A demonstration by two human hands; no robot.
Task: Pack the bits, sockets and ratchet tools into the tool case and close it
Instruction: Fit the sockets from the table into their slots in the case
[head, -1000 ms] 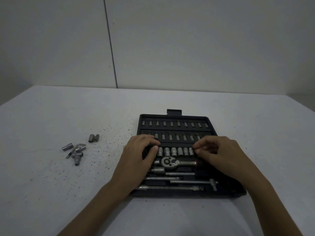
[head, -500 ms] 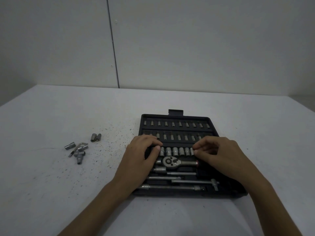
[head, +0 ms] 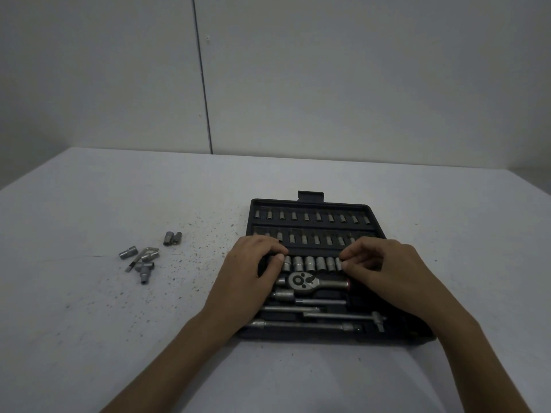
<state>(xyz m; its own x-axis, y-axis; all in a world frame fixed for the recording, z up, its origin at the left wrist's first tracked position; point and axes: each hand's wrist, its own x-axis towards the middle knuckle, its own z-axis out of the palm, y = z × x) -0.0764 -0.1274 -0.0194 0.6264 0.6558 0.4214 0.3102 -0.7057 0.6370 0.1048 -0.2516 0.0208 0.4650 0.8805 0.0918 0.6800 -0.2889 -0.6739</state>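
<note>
Out to the left of both hands, well apart from the fingers, a scatter of loose pieces lies on the worktop: a pair of small sockets at the far side of it, then a clump of sockets and adapters nearer in. Those are not yet packed, so there's work left.

Moving right, the left hand sits on the left edge of the tool case, fingers curled down over the start of the socket row, thumb tip touching the first socket. It looks like pressing rather than gripping, though in this dim view I cannot tell if something is pinched underneath.

Between the two hands the row of sockets stands seated. Beyond the fingers, two rows of bits fill the upper trays, with perhaps a gap or two at the left of the second row. Below the fingers lie the ratchet and the extension bars, all in their slots.

On the right, the right hand is curled, fingertips pinched together at the right end of the socket row, seemingly seating a small socket there.

Judgement: mostly packed; the loose pieces and the closing remain.
</note>
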